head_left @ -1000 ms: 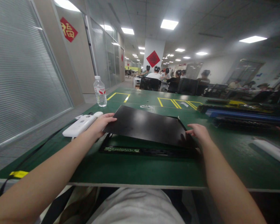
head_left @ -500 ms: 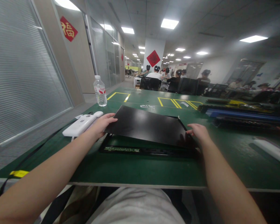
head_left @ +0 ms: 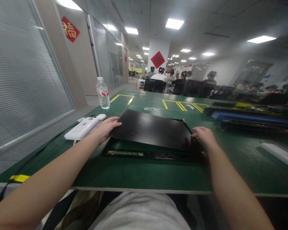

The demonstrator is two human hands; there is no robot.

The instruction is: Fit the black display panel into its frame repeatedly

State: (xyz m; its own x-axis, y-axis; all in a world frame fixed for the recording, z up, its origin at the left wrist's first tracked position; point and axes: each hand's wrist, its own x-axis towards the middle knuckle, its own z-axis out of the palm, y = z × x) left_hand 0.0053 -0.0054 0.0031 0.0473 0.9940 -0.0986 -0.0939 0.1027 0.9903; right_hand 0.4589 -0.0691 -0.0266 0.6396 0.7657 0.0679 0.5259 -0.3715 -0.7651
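Observation:
A flat black panel [head_left: 153, 129] is held tilted over a black frame [head_left: 153, 155] that lies on the green table [head_left: 134, 174]. A green circuit strip [head_left: 124, 153] shows along the frame's near edge. My left hand [head_left: 105, 128] grips the panel's left edge, fingers curled over it. My right hand [head_left: 205, 135] grips the panel's right near corner, thumb on top. The panel's near edge is raised off the frame.
A white power strip [head_left: 83, 128] lies just left of my left hand, and a water bottle [head_left: 103, 93] stands at the far left. Blue and black long parts [head_left: 249, 119] are stacked at the right. A white bar [head_left: 279, 153] lies far right. Several people sit beyond the table.
The panel has sunk slightly toward the frame; both hands keep their hold in about the same place.

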